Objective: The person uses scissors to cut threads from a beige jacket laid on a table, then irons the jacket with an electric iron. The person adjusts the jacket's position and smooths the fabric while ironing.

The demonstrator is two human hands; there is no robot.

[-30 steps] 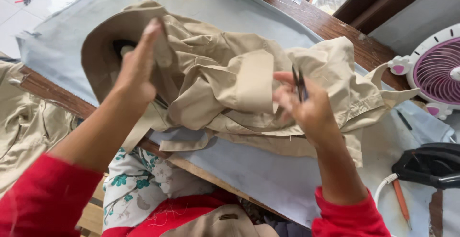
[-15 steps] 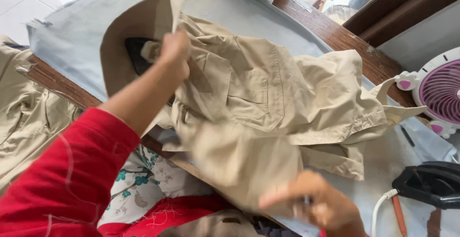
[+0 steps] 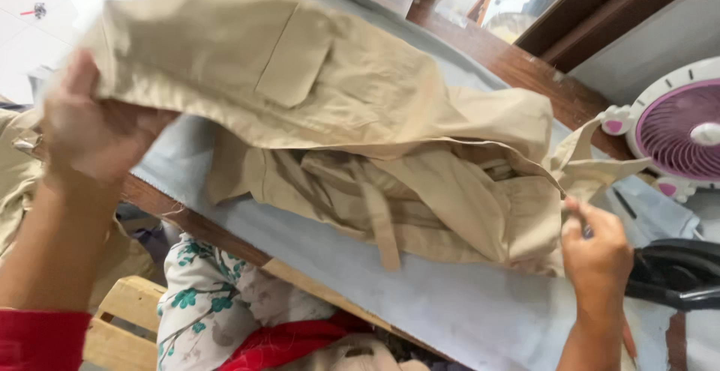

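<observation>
Now the left hand is up high at the left edge of the ironing table. Its fingers are closed on one end of the tan garment and lift that end into the air. The lifted part is blurry, so how tight the grip is cannot be told. If the cloth slips out, that end could drop off the near edge and land on the wooden crate or the flowered cloth below.

In the middle, the garment sags down onto the grey cover. A loose strap hangs there and could get folded under or caught.

On the right, the right hand pinches the other end of the garment near the right side of the table. A small dark thing seems to be in that hand too, but it is too small to tell. Just beside this hand sits a black iron. The cloth or the hand could bump it. Behind it, the pink and white fan stands close, and a flapping corner could hit it.
</observation>
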